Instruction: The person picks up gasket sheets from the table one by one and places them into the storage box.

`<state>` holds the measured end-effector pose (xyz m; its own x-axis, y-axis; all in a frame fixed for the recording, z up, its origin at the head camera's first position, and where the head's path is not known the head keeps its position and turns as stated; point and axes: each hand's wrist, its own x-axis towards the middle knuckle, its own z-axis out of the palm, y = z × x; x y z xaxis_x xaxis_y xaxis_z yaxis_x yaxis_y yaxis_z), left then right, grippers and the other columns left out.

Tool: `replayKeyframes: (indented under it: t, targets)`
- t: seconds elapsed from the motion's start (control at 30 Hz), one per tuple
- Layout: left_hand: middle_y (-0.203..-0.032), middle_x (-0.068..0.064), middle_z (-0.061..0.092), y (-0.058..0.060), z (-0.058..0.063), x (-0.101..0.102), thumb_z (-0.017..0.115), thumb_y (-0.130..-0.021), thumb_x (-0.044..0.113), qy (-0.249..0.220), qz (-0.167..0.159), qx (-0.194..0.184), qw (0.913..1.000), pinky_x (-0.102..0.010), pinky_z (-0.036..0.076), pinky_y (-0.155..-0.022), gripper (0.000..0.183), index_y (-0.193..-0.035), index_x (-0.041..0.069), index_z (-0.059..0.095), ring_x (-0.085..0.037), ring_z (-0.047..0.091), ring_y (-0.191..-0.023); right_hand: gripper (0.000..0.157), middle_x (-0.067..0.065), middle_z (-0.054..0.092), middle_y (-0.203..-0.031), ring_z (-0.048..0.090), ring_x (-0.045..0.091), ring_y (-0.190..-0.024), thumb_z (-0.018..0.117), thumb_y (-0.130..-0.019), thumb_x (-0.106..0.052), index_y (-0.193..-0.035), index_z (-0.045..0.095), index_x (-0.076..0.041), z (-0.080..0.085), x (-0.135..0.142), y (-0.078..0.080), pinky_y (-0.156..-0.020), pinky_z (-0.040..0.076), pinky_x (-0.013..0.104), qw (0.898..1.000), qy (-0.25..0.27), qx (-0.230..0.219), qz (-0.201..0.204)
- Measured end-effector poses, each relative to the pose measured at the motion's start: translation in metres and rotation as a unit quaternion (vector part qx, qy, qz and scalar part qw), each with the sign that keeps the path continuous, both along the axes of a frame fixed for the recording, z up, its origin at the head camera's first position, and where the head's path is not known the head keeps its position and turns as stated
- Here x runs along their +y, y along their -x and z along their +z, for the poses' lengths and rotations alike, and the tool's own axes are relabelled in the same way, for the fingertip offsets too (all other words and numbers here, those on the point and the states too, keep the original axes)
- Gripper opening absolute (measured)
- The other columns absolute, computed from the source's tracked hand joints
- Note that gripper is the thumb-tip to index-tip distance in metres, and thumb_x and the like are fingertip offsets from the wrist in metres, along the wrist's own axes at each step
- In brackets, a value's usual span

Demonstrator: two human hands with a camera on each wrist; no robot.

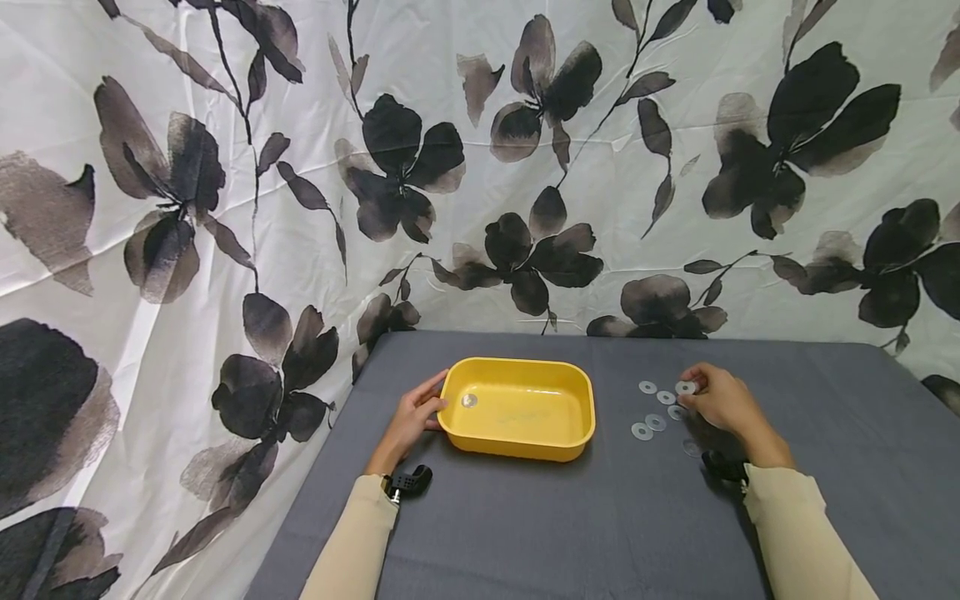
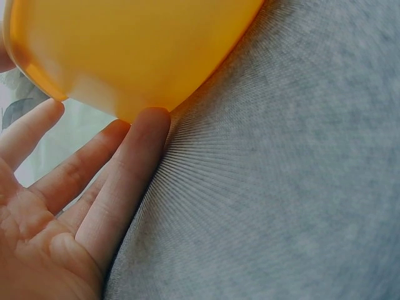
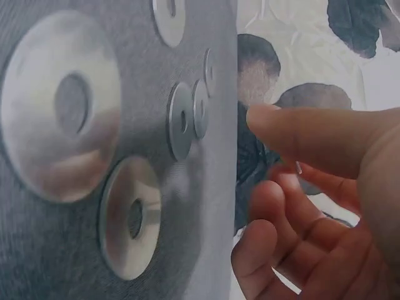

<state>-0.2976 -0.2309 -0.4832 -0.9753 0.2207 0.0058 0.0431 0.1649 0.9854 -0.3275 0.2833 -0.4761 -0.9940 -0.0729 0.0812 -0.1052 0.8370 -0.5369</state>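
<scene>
A yellow tray (image 1: 516, 451) stands on the table, and one metal washer (image 1: 469, 401) lies inside near its left end. My left hand (image 1: 411, 417) rests against the tray's left end. In the left wrist view its fingers (image 2: 140, 150) are fairly straight and touch the outer wall. To the right of the tray, my right hand (image 1: 723, 404) pinches a washer (image 1: 685, 387) at its fingertips, above a loose group of flat washers (image 1: 655, 422). The right wrist view shows only a thin glint of that washer's edge, between thumb and fingers. Several washers (image 3: 131, 219) lie flat beside the hand.
Grey cloth covers the table (image 1: 540, 533). Behind it and along the left side hangs a white curtain (image 1: 420, 75) with dark flowers. Each wrist bears a black strapped device (image 1: 411, 481).
</scene>
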Motion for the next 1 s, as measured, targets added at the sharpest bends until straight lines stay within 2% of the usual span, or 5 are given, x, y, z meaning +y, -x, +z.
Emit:
replayKeyframes:
  t: [0.3,0.7,1.0]
  targets:
    - [-0.145,-0.015,0.047,0.001,0.000,0.000,0.053,-0.097,0.012,-0.001,-0.003,0.004,1.0000,-0.035,0.059,-0.077,0.054,-0.149,0.021,0.039,-0.039,0.055,-0.122,0.037,0.007,0.049,-0.084,0.046,0.017,-0.067,0.068,-0.088,-0.022,-0.117,0.057,-0.003,0.010,-0.012,-0.003,-0.058,0.036,0.029,0.999,0.028,0.019,0.009]
    - [-0.143,-0.016,0.050,0.002,0.000,0.000,0.055,-0.096,0.015,-0.002,0.002,0.000,1.0000,-0.034,0.059,-0.076,0.055,-0.148,0.021,0.040,-0.041,0.056,-0.120,0.035,0.006,0.055,-0.080,0.048,0.013,-0.062,0.071,-0.086,-0.022,-0.114,0.060,-0.006,0.010,-0.025,-0.001,-0.052,0.039,0.026,0.997,0.049,0.056,0.031]
    - [-0.141,-0.016,0.052,0.002,-0.001,0.001,0.055,-0.096,0.014,-0.006,0.004,-0.001,1.0000,-0.034,0.059,-0.076,0.054,-0.147,0.022,0.041,-0.040,0.057,-0.117,0.036,0.006,0.055,-0.081,0.048,0.014,-0.061,0.072,-0.085,-0.024,-0.115,0.060,-0.008,0.018,-0.043,-0.005,-0.050,0.040,0.027,0.996,0.058,0.052,0.036]
